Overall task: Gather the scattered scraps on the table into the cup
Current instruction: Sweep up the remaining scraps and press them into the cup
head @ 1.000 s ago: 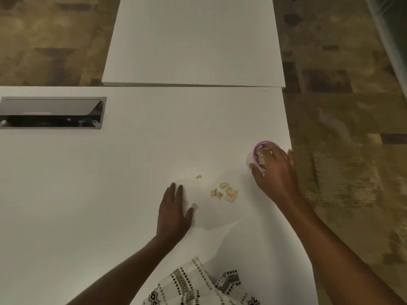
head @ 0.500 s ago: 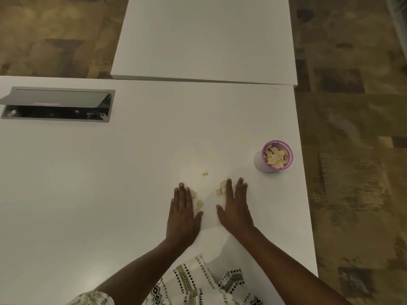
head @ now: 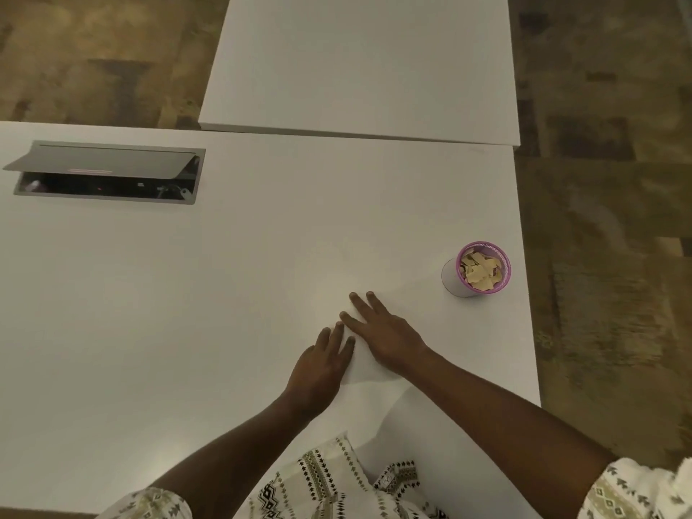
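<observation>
**Closing the wedge on the last scraps**

Both hands lie palm-down on the white table [head: 187,312] with fingers straight. The left hand [head: 322,363] angles toward 1 o'clock and the right hand [head: 385,337] toward 11, so they form a narrow wedge. The left fingertips sit against the inner edge of the right hand; neither hand pinches anything.

No loose scraps show on the bare tabletop. Any that remain are probably hidden under the palms or in the gap between them, but the view does not confirm it.

The cup [head: 451,279], pink-rimmed, stands upright at 2 o'clock from the hands, near the table's right edge and well apart from them. It is already heaped with tan scraps [head: 479,269].

To do this sweep well:
- Keep the edges of the hands tight on the surface so that thin pieces cannot slip underneath.
- Close the wedge slowly into one small pile.
- Curl the fingers under the pile rather than picking piece by piece.
- Carry the pile to the cup low and let it go right over the rim: the cup looks nearly full, so pieces could bounce out, and a knock could send it off the edge.

The open cable hatch [head: 108,172] at 10 o'clock is far enough away not to matter.
</observation>
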